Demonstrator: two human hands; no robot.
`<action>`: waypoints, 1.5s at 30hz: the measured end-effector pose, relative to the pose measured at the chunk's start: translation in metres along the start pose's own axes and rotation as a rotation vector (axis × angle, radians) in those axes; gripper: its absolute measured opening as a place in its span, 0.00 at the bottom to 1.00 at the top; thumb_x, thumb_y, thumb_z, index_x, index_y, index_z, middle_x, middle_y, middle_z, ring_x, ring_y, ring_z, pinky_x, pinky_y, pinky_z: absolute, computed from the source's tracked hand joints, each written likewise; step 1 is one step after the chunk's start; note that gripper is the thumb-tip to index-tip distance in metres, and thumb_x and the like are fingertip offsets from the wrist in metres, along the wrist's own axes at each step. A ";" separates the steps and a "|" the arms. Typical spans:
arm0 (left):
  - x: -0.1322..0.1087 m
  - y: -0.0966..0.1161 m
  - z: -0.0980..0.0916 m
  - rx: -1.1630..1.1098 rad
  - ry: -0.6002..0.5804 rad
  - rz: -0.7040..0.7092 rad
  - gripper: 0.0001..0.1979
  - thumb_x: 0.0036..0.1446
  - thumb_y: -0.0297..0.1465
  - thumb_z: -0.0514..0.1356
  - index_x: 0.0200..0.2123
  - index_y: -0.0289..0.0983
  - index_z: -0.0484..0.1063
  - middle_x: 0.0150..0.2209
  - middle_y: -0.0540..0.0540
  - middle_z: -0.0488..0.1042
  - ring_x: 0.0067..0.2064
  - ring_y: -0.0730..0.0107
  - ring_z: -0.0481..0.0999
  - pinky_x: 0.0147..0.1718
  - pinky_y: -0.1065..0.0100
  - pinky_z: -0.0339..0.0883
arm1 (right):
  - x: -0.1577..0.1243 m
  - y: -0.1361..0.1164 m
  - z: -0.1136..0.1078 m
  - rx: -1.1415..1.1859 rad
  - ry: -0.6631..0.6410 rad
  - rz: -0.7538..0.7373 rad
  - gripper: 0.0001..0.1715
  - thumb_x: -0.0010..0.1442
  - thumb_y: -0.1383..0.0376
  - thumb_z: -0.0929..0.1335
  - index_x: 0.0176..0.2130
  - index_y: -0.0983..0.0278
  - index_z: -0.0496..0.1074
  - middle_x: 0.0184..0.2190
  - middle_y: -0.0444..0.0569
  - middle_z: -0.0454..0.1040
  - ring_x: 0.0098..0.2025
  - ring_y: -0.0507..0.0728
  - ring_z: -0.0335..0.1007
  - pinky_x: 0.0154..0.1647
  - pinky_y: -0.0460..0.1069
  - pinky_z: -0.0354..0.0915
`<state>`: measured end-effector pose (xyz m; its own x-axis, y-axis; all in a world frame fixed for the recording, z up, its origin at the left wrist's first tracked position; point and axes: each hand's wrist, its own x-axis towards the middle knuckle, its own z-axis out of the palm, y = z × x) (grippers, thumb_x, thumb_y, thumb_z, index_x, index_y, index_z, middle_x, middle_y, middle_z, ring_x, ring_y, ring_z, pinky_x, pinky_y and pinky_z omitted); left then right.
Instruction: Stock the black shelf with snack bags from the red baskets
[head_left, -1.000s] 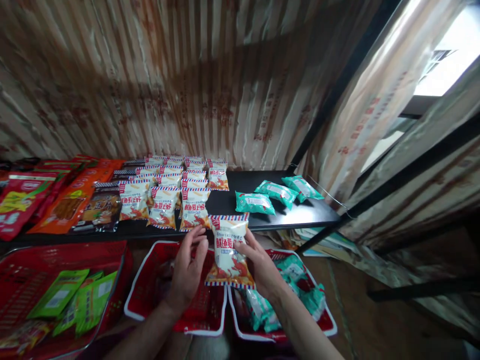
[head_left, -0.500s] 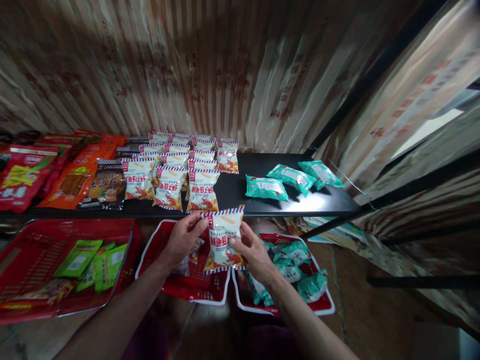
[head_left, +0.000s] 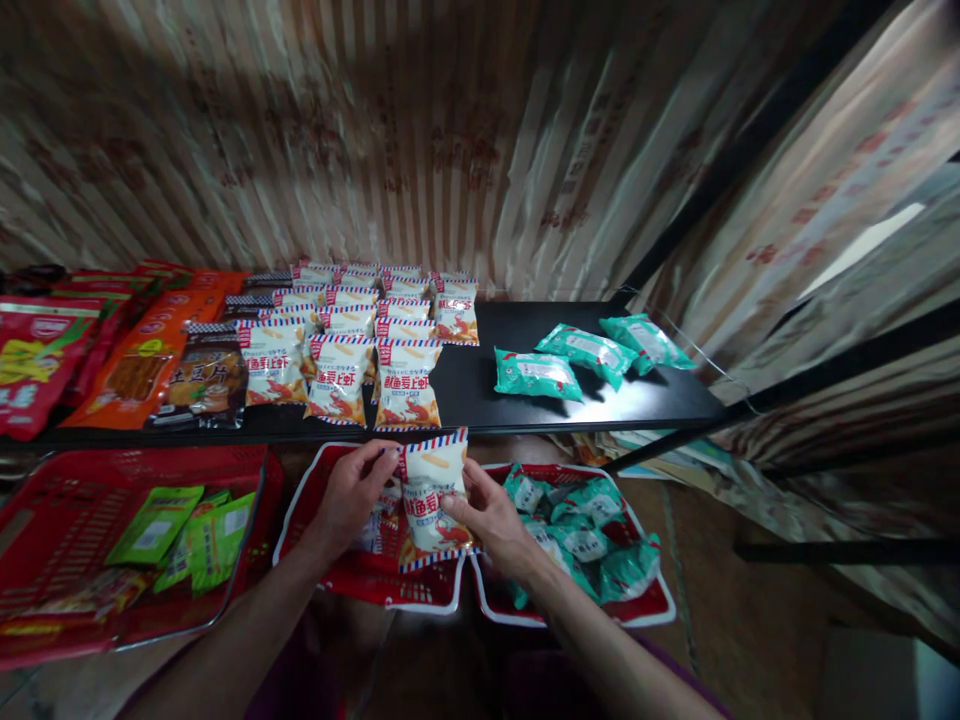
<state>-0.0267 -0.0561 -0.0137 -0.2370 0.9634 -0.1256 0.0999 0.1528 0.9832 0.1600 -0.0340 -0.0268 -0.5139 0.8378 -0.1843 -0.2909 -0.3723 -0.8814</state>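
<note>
A white and orange snack bag [head_left: 433, 500] with red and blue striped ends is held upright between my two hands, above the middle red basket [head_left: 300, 500]. My left hand [head_left: 358, 490] pinches its upper left corner. On the other side, my right hand [head_left: 491, 510] grips the right edge, thumb across the front. Matching snack bags [head_left: 337, 380] stand in rows on the black shelf [head_left: 480, 400] just beyond. In the middle basket, partly behind the held bag, lie a few more small packs [head_left: 382, 520].
Teal packs [head_left: 538, 375] lie on the shelf's right part, with more teal packs [head_left: 585, 540] in the right basket [head_left: 645, 620]. Green packets [head_left: 217, 540] lie in the left basket [head_left: 45, 480]. Orange bags [head_left: 142, 370] and dark bags [head_left: 202, 375] fill the shelf's left. A black post [head_left: 675, 240] rises at right.
Both hands have moved slightly left and down with the snack bag, lowering it a little away from the shelf edge. The view has shifted slightly.
</note>
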 end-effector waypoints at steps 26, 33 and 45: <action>-0.002 0.001 -0.022 0.290 0.231 0.070 0.15 0.54 0.42 0.53 0.23 0.37 0.66 0.22 0.52 0.67 0.27 0.72 0.64 0.28 0.72 0.60 | -0.018 0.052 0.021 0.160 -0.003 0.039 0.35 0.50 0.59 0.74 0.55 0.58 0.63 0.51 0.47 0.73 0.53 0.58 0.68 0.57 0.55 0.59; 0.000 0.002 -0.015 0.276 0.278 0.094 0.16 0.55 0.40 0.53 0.20 0.38 0.61 0.19 0.55 0.59 0.24 0.75 0.58 0.23 0.74 0.55 | -0.029 0.058 0.043 0.235 0.019 0.022 0.31 0.51 0.59 0.73 0.53 0.60 0.65 0.48 0.47 0.75 0.51 0.59 0.70 0.56 0.56 0.61; 0.004 0.003 -0.002 0.225 0.066 0.062 0.15 0.54 0.43 0.54 0.23 0.37 0.63 0.20 0.54 0.62 0.24 0.74 0.61 0.23 0.73 0.56 | -0.026 0.061 0.025 0.193 0.042 0.036 0.27 0.50 0.61 0.74 0.49 0.60 0.66 0.44 0.46 0.77 0.46 0.57 0.73 0.55 0.55 0.62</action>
<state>-0.0294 -0.0524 -0.0111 -0.2855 0.9571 -0.0496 0.3270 0.1459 0.9337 0.1352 -0.0882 -0.0649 -0.4938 0.8370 -0.2356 -0.4246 -0.4686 -0.7747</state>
